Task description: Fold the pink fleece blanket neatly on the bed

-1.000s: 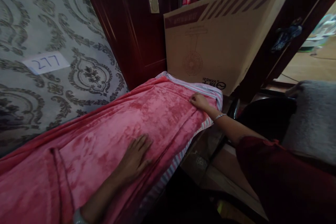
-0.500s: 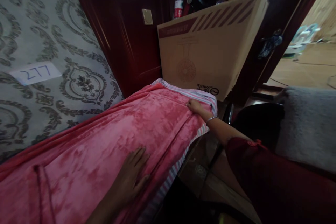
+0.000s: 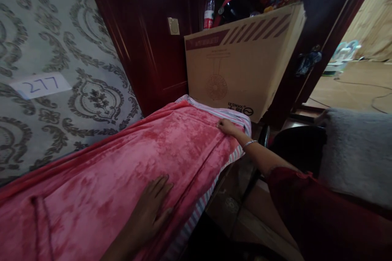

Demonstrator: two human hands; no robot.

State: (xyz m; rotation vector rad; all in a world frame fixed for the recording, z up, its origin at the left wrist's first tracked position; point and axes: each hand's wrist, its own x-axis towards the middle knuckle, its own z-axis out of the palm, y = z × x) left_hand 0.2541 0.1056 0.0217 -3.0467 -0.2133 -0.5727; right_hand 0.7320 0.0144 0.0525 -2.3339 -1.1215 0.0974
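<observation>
A pink plush cloth [image 3: 116, 171] with dark seam lines lies spread lengthwise over a striped cloth [image 3: 199, 210], whose edge shows at the far end and along the right side; whether the plush piece is a garment or a blanket I cannot tell. My left hand [image 3: 151, 208] rests palm down on its near part, fingers stretched out. Farther off, near the far right corner, my right hand [image 3: 226, 126] has its fingers curled together on the plush, pinching it. A silver bracelet [image 3: 250, 144] circles the right wrist.
Beyond the far end stands a large cardboard box [image 3: 235, 67], with a red-capped bottle [image 3: 209, 10] behind its top edge. Patterned wallpaper [image 3: 94, 94] runs along the left. At right are a black chair [image 3: 297, 147] and a grey fluffy cover [image 3: 357, 157].
The view has tilted up slightly, so the box and bottle sit a little lower. Both hands keep nearly the same places on the plush cloth.
</observation>
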